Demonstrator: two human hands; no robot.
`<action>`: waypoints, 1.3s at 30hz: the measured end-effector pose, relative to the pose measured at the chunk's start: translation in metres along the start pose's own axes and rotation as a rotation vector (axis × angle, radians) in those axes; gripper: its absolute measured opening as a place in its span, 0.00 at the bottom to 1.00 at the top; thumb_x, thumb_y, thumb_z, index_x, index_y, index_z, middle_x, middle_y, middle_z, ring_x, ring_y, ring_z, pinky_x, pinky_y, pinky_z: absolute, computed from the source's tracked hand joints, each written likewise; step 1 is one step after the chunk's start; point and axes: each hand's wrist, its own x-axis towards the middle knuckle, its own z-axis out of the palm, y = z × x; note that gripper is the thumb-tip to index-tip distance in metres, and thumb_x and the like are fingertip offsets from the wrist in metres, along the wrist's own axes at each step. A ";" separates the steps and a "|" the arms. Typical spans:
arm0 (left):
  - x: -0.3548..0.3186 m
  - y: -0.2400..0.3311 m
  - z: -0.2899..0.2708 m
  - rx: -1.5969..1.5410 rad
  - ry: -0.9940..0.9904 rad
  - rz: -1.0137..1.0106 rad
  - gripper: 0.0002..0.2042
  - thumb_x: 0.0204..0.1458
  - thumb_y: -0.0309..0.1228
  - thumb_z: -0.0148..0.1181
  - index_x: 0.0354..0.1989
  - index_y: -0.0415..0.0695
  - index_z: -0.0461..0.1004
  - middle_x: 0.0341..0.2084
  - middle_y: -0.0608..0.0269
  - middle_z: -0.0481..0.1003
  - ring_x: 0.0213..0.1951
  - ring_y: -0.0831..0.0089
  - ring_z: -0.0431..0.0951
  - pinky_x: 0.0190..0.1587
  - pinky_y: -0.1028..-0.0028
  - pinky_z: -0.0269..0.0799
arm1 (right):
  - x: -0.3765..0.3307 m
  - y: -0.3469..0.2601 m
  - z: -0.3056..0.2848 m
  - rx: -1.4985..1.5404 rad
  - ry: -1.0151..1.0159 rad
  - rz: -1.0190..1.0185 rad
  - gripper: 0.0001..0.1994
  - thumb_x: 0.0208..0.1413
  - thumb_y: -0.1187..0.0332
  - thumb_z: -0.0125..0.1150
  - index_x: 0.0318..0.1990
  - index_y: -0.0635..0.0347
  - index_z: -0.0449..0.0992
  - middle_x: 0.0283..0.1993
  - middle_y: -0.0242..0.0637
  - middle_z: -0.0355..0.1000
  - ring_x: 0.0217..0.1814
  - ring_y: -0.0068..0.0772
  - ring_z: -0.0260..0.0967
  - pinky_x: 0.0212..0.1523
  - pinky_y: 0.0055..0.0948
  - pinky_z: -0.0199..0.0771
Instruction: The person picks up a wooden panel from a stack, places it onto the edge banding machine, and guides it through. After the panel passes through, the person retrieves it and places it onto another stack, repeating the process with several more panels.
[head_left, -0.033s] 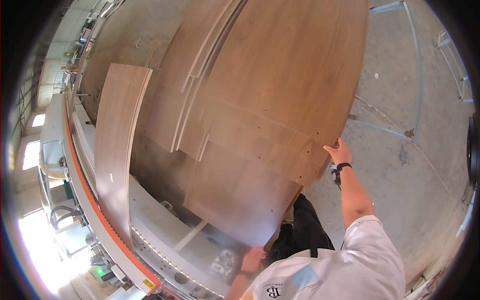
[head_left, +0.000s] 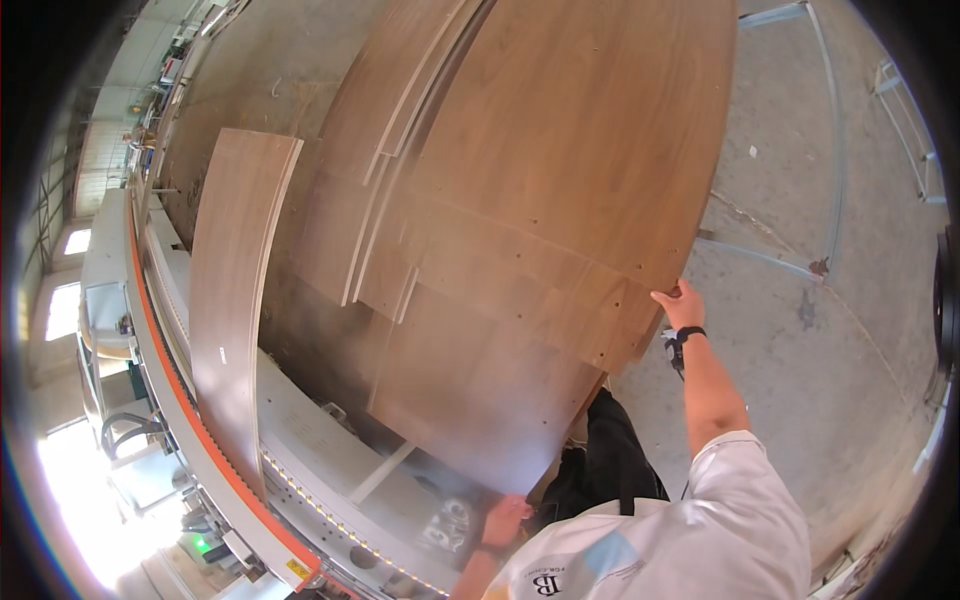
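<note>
My right hand (head_left: 682, 304) pinches the right edge of a large wood-grain panel (head_left: 570, 130), thumb on top, the other fingers out of sight. That panel lies on a stack of similar brown boards, and small drilled holes dot its near part. A lower board (head_left: 480, 390) reaches out from under it toward me. By this board's near corner is my left hand (head_left: 507, 520), fingers curled; haze over the picture hides what they hold, if anything. A dark band circles my right wrist.
Narrower boards (head_left: 345, 220) lie along the stack's left side. Further left, a long board (head_left: 235, 290) rests on a grey machine (head_left: 300, 430) with an orange strip (head_left: 205, 440). Thin metal frames (head_left: 838, 130) are on the concrete floor at the right.
The large panel has shifted very slightly to the right, my right hand along with it. My left hand keeps nearly the same place.
</note>
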 end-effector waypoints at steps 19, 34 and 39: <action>0.005 -0.040 -0.013 0.318 -0.001 0.166 0.09 0.51 0.33 0.55 0.34 0.44 0.80 0.36 0.55 0.80 0.39 0.57 0.81 0.44 0.63 0.78 | 0.048 0.031 0.003 0.394 0.081 0.231 0.40 0.57 0.31 0.54 0.42 0.71 0.76 0.34 0.46 0.78 0.29 0.40 0.81 0.28 0.35 0.81; 0.183 0.014 0.014 0.972 -0.224 0.341 0.13 0.58 0.36 0.54 0.48 0.47 0.79 0.47 0.54 0.78 0.50 0.55 0.77 0.55 0.57 0.73 | -0.108 0.156 0.075 0.056 0.084 0.339 0.49 0.60 0.26 0.36 0.46 0.74 0.79 0.45 0.63 0.77 0.53 0.61 0.73 0.55 0.49 0.68; 0.268 0.056 0.030 0.215 0.044 0.382 0.18 0.63 0.43 0.53 0.54 0.44 0.73 0.46 0.56 0.79 0.48 0.57 0.79 0.52 0.59 0.75 | -0.128 0.112 0.070 0.142 -0.064 0.326 0.45 0.60 0.28 0.42 0.55 0.70 0.77 0.45 0.54 0.79 0.43 0.46 0.80 0.43 0.39 0.81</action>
